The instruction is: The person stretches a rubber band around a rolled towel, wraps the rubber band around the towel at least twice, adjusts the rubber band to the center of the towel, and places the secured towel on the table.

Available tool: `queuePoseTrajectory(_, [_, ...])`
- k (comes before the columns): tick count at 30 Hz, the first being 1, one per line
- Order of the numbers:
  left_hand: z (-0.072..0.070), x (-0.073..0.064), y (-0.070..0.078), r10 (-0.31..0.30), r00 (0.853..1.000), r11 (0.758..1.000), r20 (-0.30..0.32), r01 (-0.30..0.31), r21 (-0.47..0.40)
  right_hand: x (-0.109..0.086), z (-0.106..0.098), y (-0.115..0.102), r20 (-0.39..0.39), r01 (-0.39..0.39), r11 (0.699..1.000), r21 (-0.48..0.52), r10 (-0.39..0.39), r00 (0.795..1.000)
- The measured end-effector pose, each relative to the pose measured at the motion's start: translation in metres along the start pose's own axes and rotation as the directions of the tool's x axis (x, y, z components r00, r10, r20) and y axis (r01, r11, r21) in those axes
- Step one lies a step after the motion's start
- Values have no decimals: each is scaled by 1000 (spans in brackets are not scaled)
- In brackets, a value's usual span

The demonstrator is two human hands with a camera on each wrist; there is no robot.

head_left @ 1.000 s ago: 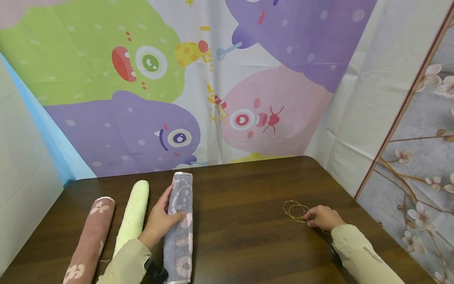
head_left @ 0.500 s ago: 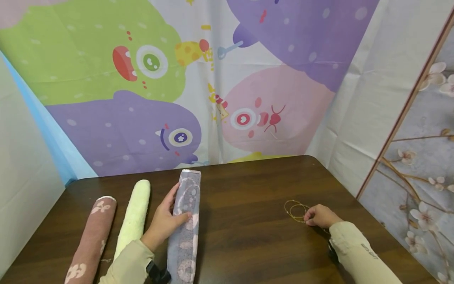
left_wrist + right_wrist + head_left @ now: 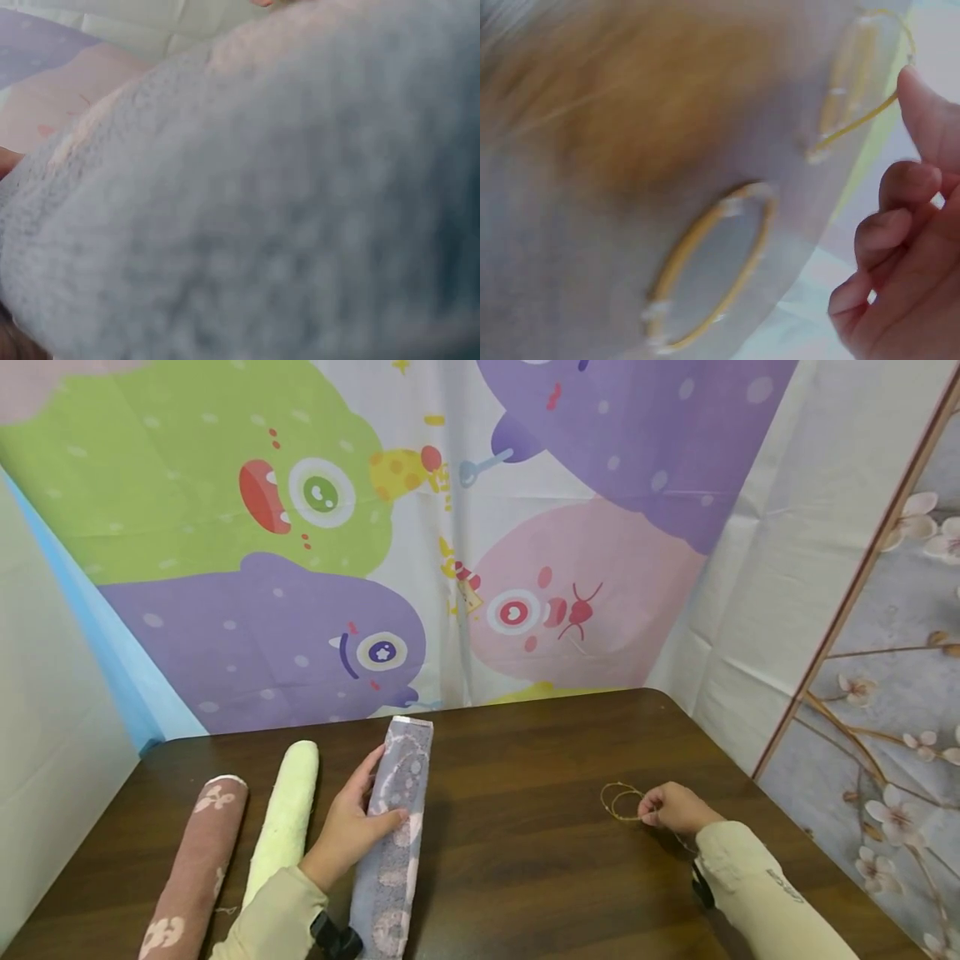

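Observation:
My left hand (image 3: 347, 833) grips a rolled grey-purple towel (image 3: 390, 877) with pale pink patterns, thumb over its top and fingers along its left side. The towel's blurred grey pile (image 3: 262, 210) fills most of the left wrist view and hides nearly all of that hand. At the right of the table, my right hand (image 3: 681, 811) pinches a thin yellow elastic band (image 3: 619, 817). In the right wrist view, one yellow loop (image 3: 862, 122) stretches to the tip of the thumb, while a second yellow loop (image 3: 761, 244) lies apart from the fingers on the tabletop.
Left of my left hand lie a pale yellow rolled towel (image 3: 283, 818) and a brownish-pink rolled towel (image 3: 197, 868) with light flower shapes. The dark wooden table (image 3: 525, 760) ends at a cartoon-print cloth (image 3: 450, 652). A floral panel (image 3: 892, 735) stands on the right.
My left hand has shifted the grey-purple towel slightly to the right, and its far end leans further right. The right hand has drawn slightly at the yellow band, staying nearly in place.

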State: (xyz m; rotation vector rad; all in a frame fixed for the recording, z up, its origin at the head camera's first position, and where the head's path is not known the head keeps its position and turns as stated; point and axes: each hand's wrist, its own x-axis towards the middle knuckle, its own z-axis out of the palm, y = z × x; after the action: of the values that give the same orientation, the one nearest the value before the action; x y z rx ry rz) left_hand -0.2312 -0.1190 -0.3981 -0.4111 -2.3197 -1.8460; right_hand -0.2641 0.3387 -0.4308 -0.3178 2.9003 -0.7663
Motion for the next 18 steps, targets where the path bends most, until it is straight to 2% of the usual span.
queuePoseTrajectory(3, [2, 0, 1, 5, 1000, 1000, 11, -5, -4, -1, -8, -7, -29, 38, 997, 65, -36, 999])
queuePoseTrajectory(7, [5, 0, 2, 16, 1000, 1000, 26, -16, -3, -3, -18, -16, -57, 45, 991, 127, -38, 998])
queuePoseTrajectory(10, [6, -1, 2, 22, 999, 1000, 34, -22, -2, -4, -22, -21, -60, 27, 983, 183, -16, 998])
queuePoseTrajectory(18, [8, -1, 4, 45, 997, 999, 56, -45, 3, -5, -36, -45, -51, -35, 975, 221, 47, 998])
